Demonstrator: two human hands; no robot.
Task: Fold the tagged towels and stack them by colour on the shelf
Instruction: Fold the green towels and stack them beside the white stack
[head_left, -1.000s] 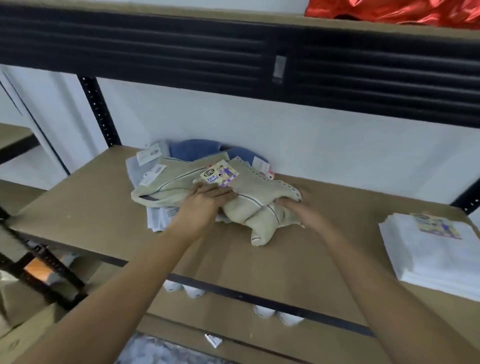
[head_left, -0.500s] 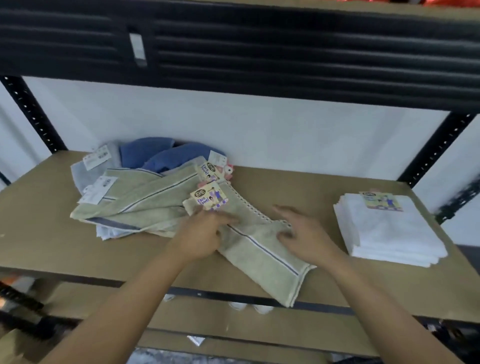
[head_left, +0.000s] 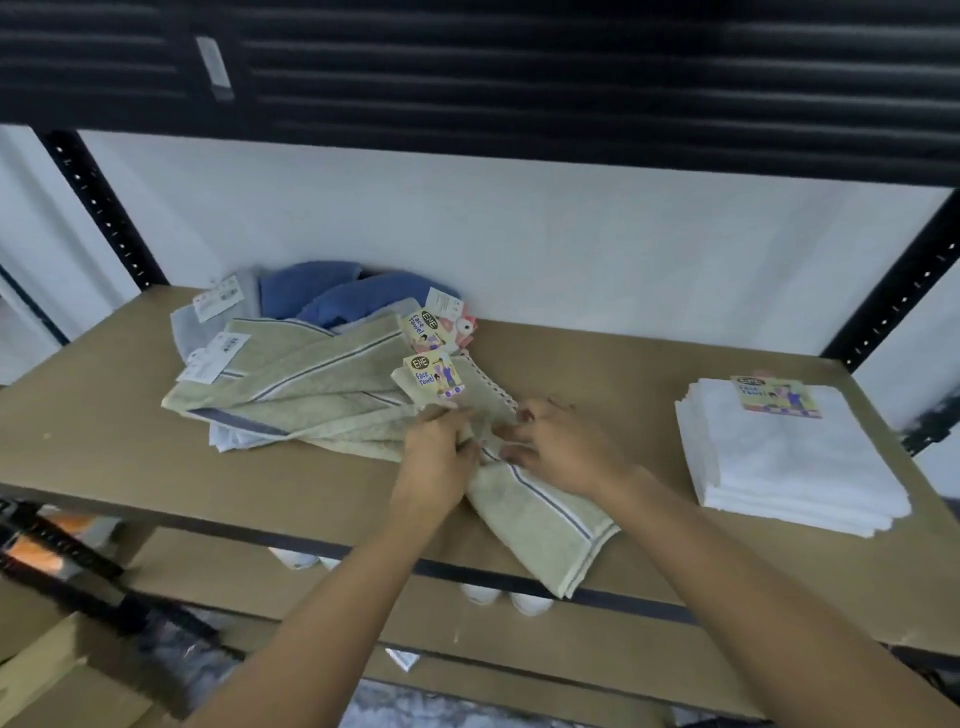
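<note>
The left hand (head_left: 436, 460) and right hand (head_left: 563, 449) had drawn close together, both pinching the green towel (head_left: 540, 519) mid-length. It lay near the shelf (head_left: 104, 457) edge, pulled from the far-left pile (head_left: 291, 384), seemingly ready for folding.

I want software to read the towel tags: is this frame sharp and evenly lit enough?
Head view: mildly soft overall, yet "Face Towel" on the nearest tag reads; the green towel shows its stripe clearly; the white towel stack is nearly blown out, its folds faint; wide-angle distortion tilts the shelf uprights outward.
</note>
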